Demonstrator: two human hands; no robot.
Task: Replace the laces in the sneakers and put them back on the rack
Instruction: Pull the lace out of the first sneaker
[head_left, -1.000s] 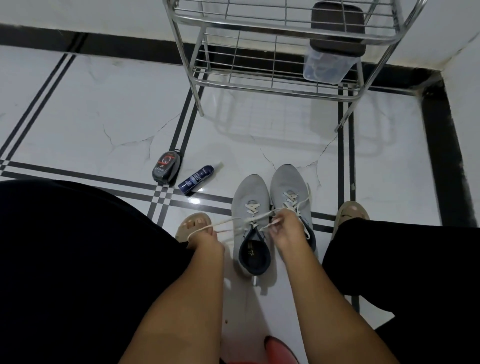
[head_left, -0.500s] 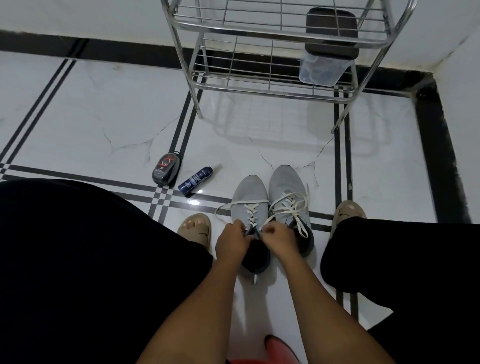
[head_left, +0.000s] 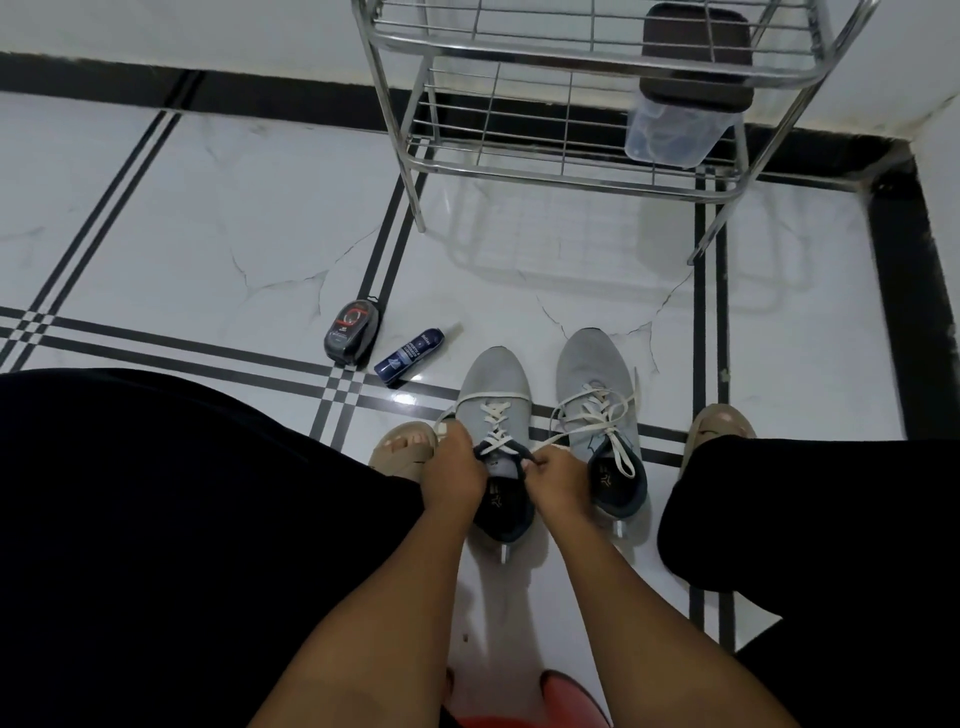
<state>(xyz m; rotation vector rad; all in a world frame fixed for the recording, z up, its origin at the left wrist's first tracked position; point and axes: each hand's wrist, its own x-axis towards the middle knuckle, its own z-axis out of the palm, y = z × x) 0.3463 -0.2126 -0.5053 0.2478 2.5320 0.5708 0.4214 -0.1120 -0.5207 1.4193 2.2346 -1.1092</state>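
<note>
The left hand (head_left: 453, 475) is curling its fingers around one end of the white lace (head_left: 496, 422) at the left side of the near sneaker's collar, and the right hand (head_left: 558, 475) is pinching the other end at the collar's right side, so both hands are clamped on the same lace. That lace is running in crosses up the tongue of the left grey sneaker (head_left: 496, 410), with a loose loop trailing out toward the toe. The sneaker is standing upright on the tiled floor (head_left: 208, 234), toe pointing away from the person. Just beside it, not quite touching, the right grey sneaker (head_left: 597, 395) is sitting laced too, its white ends (head_left: 618, 447) lying slack over the dark collar. A sandalled foot is showing on either side of the pair, and black clothing is covering both knees.

Farther out on the floor to the left, a dark oval shoe-polish case (head_left: 350, 327) is lying next to a small blue bottle (head_left: 410, 356) that is resting on its side. Beyond the sneakers, the chrome wire rack (head_left: 519, 171) is standing against the wall. On its lower shelf, at the right, a clear plastic container (head_left: 675, 130) with a dark lid is sitting (what is inside it is too hazy to tell). At the bottom edge a red rim (head_left: 566, 691) is peeking into view
</note>
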